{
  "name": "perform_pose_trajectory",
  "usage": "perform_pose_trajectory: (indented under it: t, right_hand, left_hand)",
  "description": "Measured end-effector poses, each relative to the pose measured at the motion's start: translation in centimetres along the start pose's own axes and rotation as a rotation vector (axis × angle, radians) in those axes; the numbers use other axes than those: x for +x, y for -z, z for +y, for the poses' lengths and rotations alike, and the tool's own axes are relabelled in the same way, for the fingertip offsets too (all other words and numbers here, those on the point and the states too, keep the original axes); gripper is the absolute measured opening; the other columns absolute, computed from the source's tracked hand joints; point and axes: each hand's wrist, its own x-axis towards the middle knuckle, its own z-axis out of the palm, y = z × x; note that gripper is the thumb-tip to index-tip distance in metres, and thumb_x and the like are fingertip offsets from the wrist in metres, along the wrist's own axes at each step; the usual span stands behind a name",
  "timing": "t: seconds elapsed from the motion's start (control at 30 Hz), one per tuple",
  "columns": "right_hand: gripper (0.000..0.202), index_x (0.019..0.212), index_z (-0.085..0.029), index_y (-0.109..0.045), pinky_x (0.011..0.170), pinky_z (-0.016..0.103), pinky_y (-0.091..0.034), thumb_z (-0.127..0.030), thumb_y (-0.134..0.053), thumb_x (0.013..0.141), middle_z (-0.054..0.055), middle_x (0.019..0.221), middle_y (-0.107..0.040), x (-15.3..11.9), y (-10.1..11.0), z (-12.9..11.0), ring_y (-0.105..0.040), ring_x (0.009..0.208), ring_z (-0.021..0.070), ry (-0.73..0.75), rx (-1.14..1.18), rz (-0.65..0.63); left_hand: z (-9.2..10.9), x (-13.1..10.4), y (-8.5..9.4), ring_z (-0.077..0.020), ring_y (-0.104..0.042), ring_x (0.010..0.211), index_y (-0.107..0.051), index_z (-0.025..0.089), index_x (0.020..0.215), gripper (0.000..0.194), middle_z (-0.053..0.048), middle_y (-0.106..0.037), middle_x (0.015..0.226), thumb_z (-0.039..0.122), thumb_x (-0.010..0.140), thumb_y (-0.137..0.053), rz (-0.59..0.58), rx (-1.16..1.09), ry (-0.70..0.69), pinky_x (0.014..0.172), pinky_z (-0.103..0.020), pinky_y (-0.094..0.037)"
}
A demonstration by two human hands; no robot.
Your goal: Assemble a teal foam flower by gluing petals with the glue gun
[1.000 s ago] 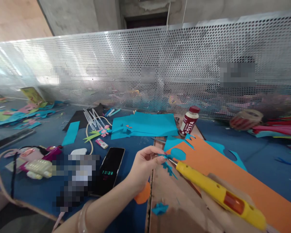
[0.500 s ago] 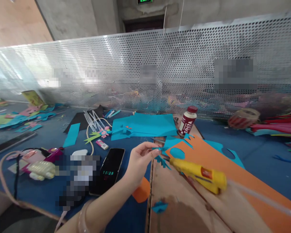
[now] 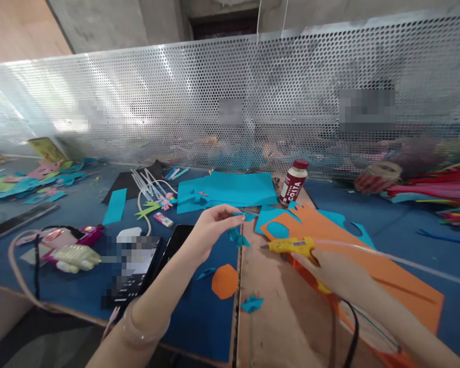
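Between its thumb and fingertips my left hand [image 3: 210, 230] pinches a small blue paper piece [image 3: 246, 216]. Another blue cut piece [image 3: 237, 238] shows just below those fingers; whether it is joined to the first I cannot tell. My right hand [image 3: 329, 268] grips a yellow hot glue gun [image 3: 295, 246], its nozzle pointing left, a short way from the left hand. A clear glue stick [image 3: 391, 258] trails out behind the gun. Under the right hand lies a large orange paper sheet [image 3: 391, 291]. An orange cut-out [image 3: 225, 281] and a small blue scrap [image 3: 252, 304] rest nearer to me.
Behind the hands are blue paper sheets [image 3: 230, 189] and a Costa bottle [image 3: 293, 183]. Phones [image 3: 138, 271], a pink eraser-like box [image 3: 163, 220] and a glove-like pale toy [image 3: 74, 256] lie left. A tape roll [image 3: 378, 177] and coloured strips [image 3: 440, 191] are right. A perforated metal screen [image 3: 199, 102] borders the back.
The glue gun has swung round and drawn away from the blue paper, and its handle now shows. My left hand has moved slightly left, still pinching the paper.
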Motion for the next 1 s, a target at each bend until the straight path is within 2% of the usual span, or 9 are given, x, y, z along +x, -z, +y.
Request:
perform_pose_trajectory:
  t: [0.1, 0.17, 0.2, 0.27, 0.3, 0.4, 0.57, 0.77, 1.0]
  right_hand:
    - [0.037, 0.063, -0.018, -0.054, 0.051, 0.036, -0.038, -0.043, -0.049, 0.090, 0.016, 0.057, -0.058, -0.8, 0.1, -0.8, -0.063, 0.060, 0.0353, 0.039, -0.152, 0.080]
    - [0.030, 0.082, -0.016, -0.063, 0.061, 0.039, -0.046, -0.039, -0.047, 0.092, 0.018, 0.076, -0.066, -1.6, -0.3, -2.2, -0.067, 0.076, 0.0337, 0.153, -0.150, 0.067]
    - [0.023, 0.095, -0.019, -0.065, 0.071, 0.037, -0.050, -0.038, -0.052, 0.090, 0.014, 0.094, -0.069, -2.1, -0.6, -3.1, -0.067, 0.088, 0.0297, 0.260, -0.113, 0.025]
    - [0.035, 0.113, -0.026, -0.063, 0.090, 0.034, -0.049, -0.038, -0.067, 0.080, 0.007, 0.117, -0.065, -3.0, -1.5, -5.1, -0.061, 0.108, 0.0245, 0.474, -0.017, -0.068]
    - [0.045, 0.120, -0.025, -0.061, 0.096, 0.038, -0.046, -0.036, -0.070, 0.078, 0.008, 0.123, -0.062, -3.4, -1.9, -5.9, -0.056, 0.114, 0.0264, 0.597, 0.048, -0.141]
    - [0.047, 0.120, -0.027, -0.064, 0.092, 0.044, -0.048, -0.029, -0.076, 0.074, 0.008, 0.116, -0.062, -4.3, -2.8, -7.8, -0.056, 0.110, 0.0290, 0.687, 0.133, -0.261]
    - [0.025, 0.104, -0.027, -0.068, 0.091, 0.032, -0.048, -0.016, -0.067, 0.083, 0.001, 0.104, -0.064, -4.7, -3.1, -8.1, -0.059, 0.102, 0.0185, 0.650, 0.296, -0.311]
    - [0.009, 0.087, -0.023, -0.065, 0.064, 0.028, -0.050, -0.019, -0.065, 0.079, 0.001, 0.085, -0.067, -4.1, -3.2, -6.9, -0.059, 0.072, 0.0157, 0.425, 0.526, -0.269]
    - [0.025, 0.103, -0.022, -0.064, 0.079, 0.033, -0.052, -0.035, -0.065, 0.082, 0.005, 0.099, -0.066, -3.3, -3.2, -5.5, -0.062, 0.088, 0.0189, 0.267, 0.857, -0.267]
  left_hand:
    - [0.1, 0.0, 0.4, -0.0103, -0.056, 0.071, -0.071, 0.018, 0.079, 0.015, 0.001, -0.064, 0.076, 0.028, 0.072, -0.078, 0.013, 0.018, 0.018, 0.062, -0.021, -0.040]
    - [0.0, 0.0, 0.4, -0.0107, -0.056, 0.072, -0.070, 0.018, 0.081, 0.016, 0.000, -0.064, 0.076, 0.029, 0.072, -0.078, 0.000, 0.025, 0.019, 0.062, -0.021, -0.040]
    - [-0.2, 0.0, 0.3, -0.0111, -0.057, 0.073, -0.071, 0.017, 0.081, 0.017, 0.000, -0.065, 0.077, 0.030, 0.073, -0.078, -0.015, 0.027, 0.016, 0.063, -0.022, -0.041]
    - [-0.5, 0.0, 0.0, -0.0122, -0.059, 0.076, -0.071, 0.017, 0.082, 0.017, -0.001, -0.067, 0.079, 0.030, 0.072, -0.078, -0.049, 0.031, 0.009, 0.067, -0.022, -0.042]
    - [-0.6, -0.1, -0.1, -0.0126, -0.059, 0.077, -0.071, 0.017, 0.082, 0.017, -0.001, -0.067, 0.080, 0.029, 0.072, -0.078, -0.059, 0.031, 0.004, 0.069, -0.023, -0.043]
    - [-0.9, -0.2, -0.4, -0.0136, -0.061, 0.079, -0.070, 0.017, 0.079, 0.016, -0.002, -0.068, 0.081, 0.027, 0.071, -0.079, -0.074, 0.020, -0.009, 0.074, -0.025, -0.045]
    - [-1.1, -0.3, -0.5, -0.0147, -0.063, 0.079, -0.070, 0.017, 0.079, 0.018, -0.002, -0.070, 0.082, 0.028, 0.069, -0.080, -0.113, 0.012, -0.024, 0.076, -0.027, -0.047]
    - [-1.0, -0.4, -0.5, -0.0142, -0.062, 0.075, -0.069, 0.016, 0.079, 0.019, -0.002, -0.068, 0.078, 0.030, 0.070, -0.079, -0.145, 0.011, -0.018, 0.074, -0.026, -0.046]
    - [-0.9, -0.6, -0.9, -0.0110, -0.058, 0.070, -0.068, 0.016, 0.079, 0.017, 0.001, -0.065, 0.074, 0.027, 0.072, -0.078, -0.217, 0.006, 0.045, 0.068, -0.023, -0.043]
